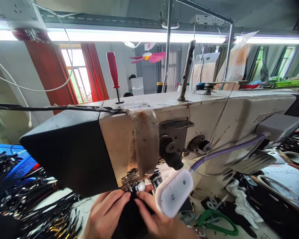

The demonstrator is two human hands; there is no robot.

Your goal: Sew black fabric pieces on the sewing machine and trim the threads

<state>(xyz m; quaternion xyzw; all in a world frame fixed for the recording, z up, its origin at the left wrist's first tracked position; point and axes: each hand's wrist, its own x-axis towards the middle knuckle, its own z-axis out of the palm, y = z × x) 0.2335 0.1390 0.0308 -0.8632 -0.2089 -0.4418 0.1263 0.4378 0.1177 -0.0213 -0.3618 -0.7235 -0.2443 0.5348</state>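
Note:
A large sewing machine (214, 116) with a black end cover spans the view. Under its needle area, a metal clamp or foot (130, 177) sits just above my fingertips. My left hand (106, 210) pinches a piece of black material (131, 219) from the left, thumb and forefinger together. From the right, my right hand (155, 212) holds the same black material, its fingertips close to the left ones. The part of the material under the foot is too small to make out. A white lamp (174, 192) on a purple flexible neck hangs over my right hand.
Bundles of black cords (40, 212) lie at the left by a blue basket (20, 162). Green-handled scissors (215, 220), crumpled plastic (244, 202) and black pieces lie at the right. A red screwdriver (112, 69) stands upright on the machine.

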